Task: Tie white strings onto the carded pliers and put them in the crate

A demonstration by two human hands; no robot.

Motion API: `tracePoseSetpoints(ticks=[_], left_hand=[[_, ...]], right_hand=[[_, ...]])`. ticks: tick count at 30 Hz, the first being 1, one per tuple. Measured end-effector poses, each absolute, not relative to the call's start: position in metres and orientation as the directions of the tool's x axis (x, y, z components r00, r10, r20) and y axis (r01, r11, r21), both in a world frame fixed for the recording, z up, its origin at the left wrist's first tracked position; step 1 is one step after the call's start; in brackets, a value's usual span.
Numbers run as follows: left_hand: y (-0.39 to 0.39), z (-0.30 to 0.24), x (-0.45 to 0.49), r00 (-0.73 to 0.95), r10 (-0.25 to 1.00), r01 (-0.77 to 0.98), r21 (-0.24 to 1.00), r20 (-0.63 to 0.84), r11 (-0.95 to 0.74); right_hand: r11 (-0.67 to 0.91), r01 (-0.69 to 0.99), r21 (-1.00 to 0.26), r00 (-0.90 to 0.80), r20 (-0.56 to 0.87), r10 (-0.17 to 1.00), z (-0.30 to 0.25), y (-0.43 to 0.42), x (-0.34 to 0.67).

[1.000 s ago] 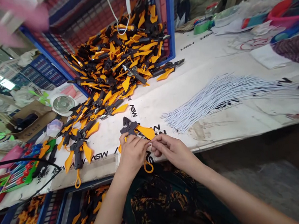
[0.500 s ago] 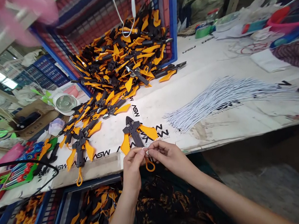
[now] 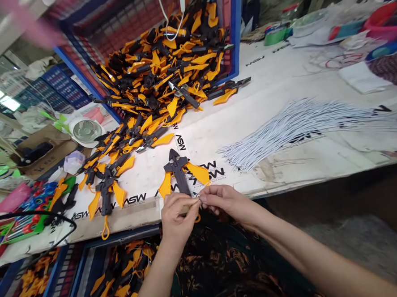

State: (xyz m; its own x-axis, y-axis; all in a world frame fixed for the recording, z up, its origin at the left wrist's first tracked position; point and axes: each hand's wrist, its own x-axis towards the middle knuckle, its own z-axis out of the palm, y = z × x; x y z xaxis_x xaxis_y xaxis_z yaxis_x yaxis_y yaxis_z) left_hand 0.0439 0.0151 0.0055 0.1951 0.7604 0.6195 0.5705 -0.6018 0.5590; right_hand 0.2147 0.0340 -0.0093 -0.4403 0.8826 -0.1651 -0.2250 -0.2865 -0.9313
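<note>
At the table's front edge lies a black and orange plastic toy piece (image 3: pixel 177 170), with a pointed black tip and two orange wing-like flaps. At its lower end, my left hand (image 3: pixel 177 214) and my right hand (image 3: pixel 223 200) meet fingertip to fingertip, both closed in a pinch. Between them shows a bit of thin white strand, mostly hidden by the fingers. Just below, part of the piece's orange loop (image 3: pixel 198 218) peeks out. Another such toy piece (image 3: pixel 106 194) lies to the left, its loop hanging over the edge.
A tipped blue-rimmed crate (image 3: pixel 240 34) spills many like pieces (image 3: pixel 154 79) onto the table. Thin white strands (image 3: pixel 284 127) lie bundled at the right. A small fan (image 3: pixel 86 130) and coloured tools (image 3: pixel 24 222) are left. Below the edge stand crates of orange and black pieces (image 3: pixel 125 274).
My fingertips have shifted slightly right and now cover most of the orange loop, which hung in plain view before. The camera's view has moved a little.
</note>
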Motion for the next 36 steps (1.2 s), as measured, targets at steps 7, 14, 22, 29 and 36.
tracePoseSetpoints(ticks=[7,14,22,29,36], left_hand=[[0.010,0.010,0.057,0.017,0.997,0.040,0.997,-0.071,0.070],[0.015,0.020,0.046,0.125,0.992,0.328,0.944,-0.006,-0.036],[0.019,0.031,0.045,0.285,0.931,0.488,0.802,0.226,-0.344],[0.024,0.030,0.036,0.341,0.894,0.442,0.789,0.292,-0.426],[0.012,0.016,0.049,0.100,0.944,0.575,0.756,0.315,-0.313]], right_hand=[[0.370,0.049,-0.928,-0.166,0.357,0.919,-0.011,0.016,0.205],[0.341,0.099,-0.935,-0.311,0.297,0.903,-0.003,0.025,0.222],[-0.165,-0.060,-0.984,-0.477,-0.118,0.871,-0.005,0.034,0.231],[-0.251,-0.097,-0.963,-0.581,-0.150,0.800,0.003,0.032,0.230],[0.117,0.077,-0.990,-0.279,0.092,0.956,-0.006,0.029,0.215]])
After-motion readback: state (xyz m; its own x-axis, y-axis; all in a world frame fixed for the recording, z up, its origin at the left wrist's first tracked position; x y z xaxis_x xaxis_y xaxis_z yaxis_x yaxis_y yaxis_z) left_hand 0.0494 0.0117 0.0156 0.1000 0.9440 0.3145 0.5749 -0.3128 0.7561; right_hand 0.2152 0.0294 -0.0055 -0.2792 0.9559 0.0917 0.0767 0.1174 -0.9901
